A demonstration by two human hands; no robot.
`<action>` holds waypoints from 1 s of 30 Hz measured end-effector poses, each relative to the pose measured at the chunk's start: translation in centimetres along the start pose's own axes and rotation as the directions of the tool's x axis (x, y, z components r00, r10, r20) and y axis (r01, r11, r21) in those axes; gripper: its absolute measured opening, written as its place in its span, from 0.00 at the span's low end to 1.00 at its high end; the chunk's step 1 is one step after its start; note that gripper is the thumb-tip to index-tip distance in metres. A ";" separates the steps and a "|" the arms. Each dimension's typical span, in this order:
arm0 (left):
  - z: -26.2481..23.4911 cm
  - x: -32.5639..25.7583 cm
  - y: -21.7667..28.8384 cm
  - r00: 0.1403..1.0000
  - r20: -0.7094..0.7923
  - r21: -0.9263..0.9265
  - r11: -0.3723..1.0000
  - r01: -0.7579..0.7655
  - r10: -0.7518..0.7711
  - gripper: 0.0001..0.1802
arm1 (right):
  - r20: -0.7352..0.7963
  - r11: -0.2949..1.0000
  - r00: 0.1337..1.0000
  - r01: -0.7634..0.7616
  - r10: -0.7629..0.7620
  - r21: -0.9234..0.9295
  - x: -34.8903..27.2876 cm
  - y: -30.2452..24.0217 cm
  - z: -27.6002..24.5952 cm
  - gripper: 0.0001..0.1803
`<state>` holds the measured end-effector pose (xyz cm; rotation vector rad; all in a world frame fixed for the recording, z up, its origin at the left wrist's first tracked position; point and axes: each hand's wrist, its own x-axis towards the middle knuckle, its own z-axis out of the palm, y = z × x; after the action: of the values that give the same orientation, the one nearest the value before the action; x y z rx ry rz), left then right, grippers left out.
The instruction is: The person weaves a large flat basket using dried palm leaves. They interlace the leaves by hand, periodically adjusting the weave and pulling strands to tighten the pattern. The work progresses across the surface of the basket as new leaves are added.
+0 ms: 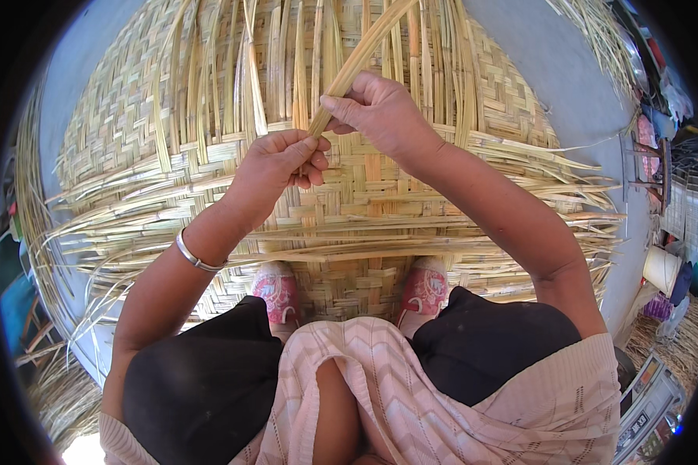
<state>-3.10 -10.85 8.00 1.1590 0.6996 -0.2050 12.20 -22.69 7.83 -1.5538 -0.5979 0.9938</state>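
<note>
A flat, yellowish reed strip slants up and to the right from my hands, above a large woven mat. My left hand pinches its lower end between thumb and fingers. Just to the right and a little higher, my right hand grips the same strip, thumb on top. Under and beyond my hands, several loose upright strips run away from me over the finished weave. Crosswise strips lie between my hands and my feet, their ends fanning out at both sides.
My feet in pink patterned shoes rest on the mat. Grey floor borders it. Bundles of loose reeds lie at the far right and along the left. A white bucket and other household things stand at the right edge.
</note>
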 end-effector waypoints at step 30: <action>-2.8 1.6 -5.1 0.956 0.032 0.326 0.907 0.267 -0.292 0.14 | 0.038 0.881 0.991 -0.094 0.125 -0.463 1.6 11.0 -4.8 0.15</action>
<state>-5.55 -10.13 2.51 1.3465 0.7794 -0.6244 15.49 -26.50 -3.17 -1.9982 -0.8466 1.0403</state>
